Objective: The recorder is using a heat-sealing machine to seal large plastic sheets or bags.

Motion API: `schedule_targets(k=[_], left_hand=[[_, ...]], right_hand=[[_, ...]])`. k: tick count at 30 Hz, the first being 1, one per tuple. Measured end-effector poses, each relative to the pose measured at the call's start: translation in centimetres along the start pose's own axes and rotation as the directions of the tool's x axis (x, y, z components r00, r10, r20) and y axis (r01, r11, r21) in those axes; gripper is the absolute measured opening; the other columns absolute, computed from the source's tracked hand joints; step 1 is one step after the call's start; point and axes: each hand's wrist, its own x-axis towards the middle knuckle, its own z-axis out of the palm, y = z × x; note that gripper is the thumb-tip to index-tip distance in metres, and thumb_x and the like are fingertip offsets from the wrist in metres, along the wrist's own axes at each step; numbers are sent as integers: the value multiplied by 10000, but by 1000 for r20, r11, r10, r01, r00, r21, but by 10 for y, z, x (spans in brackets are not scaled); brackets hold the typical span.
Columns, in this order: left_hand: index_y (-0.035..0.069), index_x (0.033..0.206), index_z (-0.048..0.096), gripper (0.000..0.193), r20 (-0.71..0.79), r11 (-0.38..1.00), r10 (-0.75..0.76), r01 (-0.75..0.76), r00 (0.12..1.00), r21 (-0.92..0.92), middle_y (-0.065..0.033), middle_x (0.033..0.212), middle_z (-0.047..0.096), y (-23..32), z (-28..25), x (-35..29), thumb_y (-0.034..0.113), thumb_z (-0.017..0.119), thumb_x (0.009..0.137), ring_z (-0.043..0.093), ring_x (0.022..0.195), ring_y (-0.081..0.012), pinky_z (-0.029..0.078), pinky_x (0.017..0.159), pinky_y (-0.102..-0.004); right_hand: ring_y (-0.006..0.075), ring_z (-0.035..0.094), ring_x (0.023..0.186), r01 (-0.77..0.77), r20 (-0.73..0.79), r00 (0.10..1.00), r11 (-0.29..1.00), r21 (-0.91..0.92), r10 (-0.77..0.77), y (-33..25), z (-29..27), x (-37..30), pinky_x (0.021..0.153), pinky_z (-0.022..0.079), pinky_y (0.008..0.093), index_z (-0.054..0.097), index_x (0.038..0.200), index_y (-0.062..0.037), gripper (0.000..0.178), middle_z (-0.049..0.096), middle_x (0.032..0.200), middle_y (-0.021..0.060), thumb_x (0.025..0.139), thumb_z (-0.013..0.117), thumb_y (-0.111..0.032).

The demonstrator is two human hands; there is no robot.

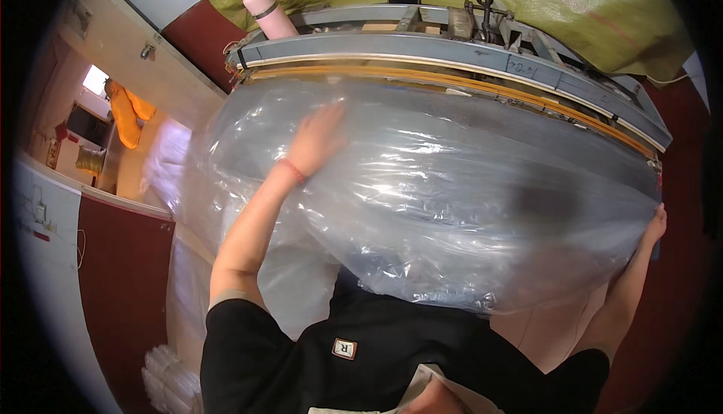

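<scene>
A wide sheet of clear plastic film (422,188), wrinkled and shiny, spreads over the work surface in front of me and hangs down toward my body. My left hand (320,135), with a red band at its wrist, is over the film's left part. Its fingers look stretched out, though motion blurs them, and nothing shows in its grasp. At the far right, my right hand (657,223) is closed around the film's edge, its fingertips partly hidden. Whether the film is a single layer or a bag, I cannot tell.
Beyond the film runs a long grey metal frame (452,51) with an orange strip (452,82) along its near side. A pink bottle (269,13) stands at its left end. Yellow-green woven sheeting (587,7) lies behind. More clear film (169,161) trails left, by a doorway.
</scene>
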Motion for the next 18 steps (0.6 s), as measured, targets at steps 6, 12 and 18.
schedule_targets(k=[6, 12, 18], left_hand=[[48, 1157, 475, 430, -123, 999, -37, 39, 992, 9, -137, 1211, 440, 7, 6, -6, 306, 522, 816, 385, 1147, -300, 327, 935, -358], [14, 859, 592, 194, -353, 972, -220, 174, 909, -158, -112, 677, 591, -6, 12, 32, 146, 627, 722, 535, 674, -274, 408, 734, -353], [38, 762, 597, 103, -367, 953, -212, 108, 906, -284, -104, 723, 569, -9, 18, 40, 102, 641, 695, 516, 745, -276, 402, 718, -342]], right_hand=[[140, 499, 822, -243, 141, 969, 888, 390, 203, -30, -43, -8, 772, 380, 274, 573, 908, -32, 373, 554, 850, 39, 849, 498, -393], [186, 401, 1131, -149, 61, 988, 777, 612, 141, -102, -133, -26, 952, 301, 320, 375, 1248, -9, 540, 436, 1227, 90, 842, 534, -327], [175, 413, 1096, -130, 22, 989, 787, 603, 146, -109, -177, -49, 951, 302, 331, 437, 1204, -32, 480, 456, 1195, 70, 832, 554, -312]])
